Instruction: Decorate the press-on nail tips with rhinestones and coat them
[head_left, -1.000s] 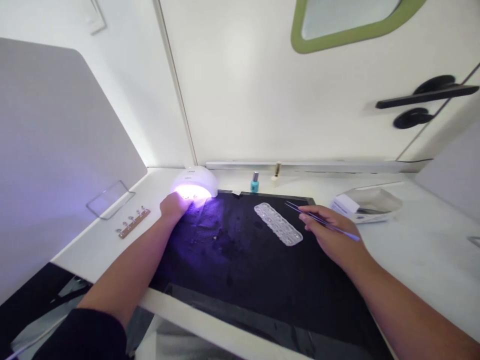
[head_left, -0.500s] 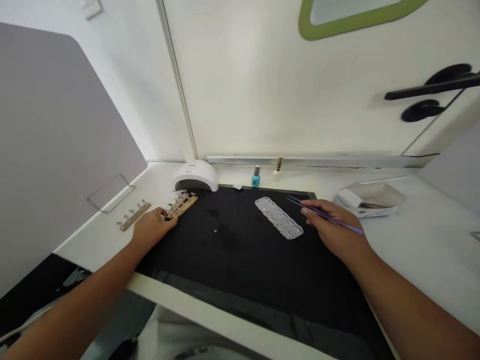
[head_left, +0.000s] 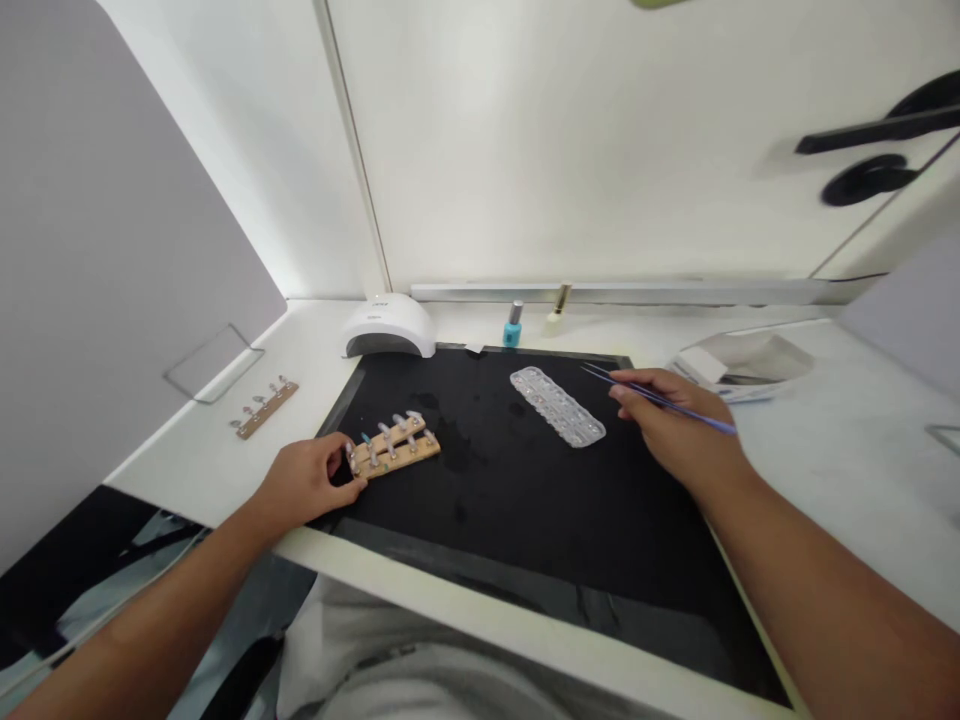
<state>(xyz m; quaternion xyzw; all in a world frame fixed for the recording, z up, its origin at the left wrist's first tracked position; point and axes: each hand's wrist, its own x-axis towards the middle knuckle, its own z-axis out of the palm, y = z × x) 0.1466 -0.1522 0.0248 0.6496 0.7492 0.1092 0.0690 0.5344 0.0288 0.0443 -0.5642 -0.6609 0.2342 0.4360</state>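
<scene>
My left hand (head_left: 306, 482) grips the near-left ends of two wooden nail-tip stands (head_left: 409, 457) between thumb and fingers. They lie side by side at a slight angle on the black mat (head_left: 480, 500), with several clear false nails standing on them and one bluish. In my right hand (head_left: 675, 425) is a pair of purple tweezers (head_left: 664, 400), pinched near the middle, its tips pointing left above the mat. Just left of these tips lies a clear compartment case (head_left: 559, 407) with small shiny bits inside.
A white nail lamp (head_left: 388, 322) stands at the back left. Behind the mat are a blue polish bottle (head_left: 512, 328) and a cream one with a gold cap (head_left: 559, 308). Another nail-tip stand (head_left: 266, 408) lies far left. An open white box (head_left: 750, 362) sits at right.
My left hand has drawn the two nail-tip stands toward me and to the right, further onto the mat. The tweezers remain in my right hand near the case. The view has tilted down.
</scene>
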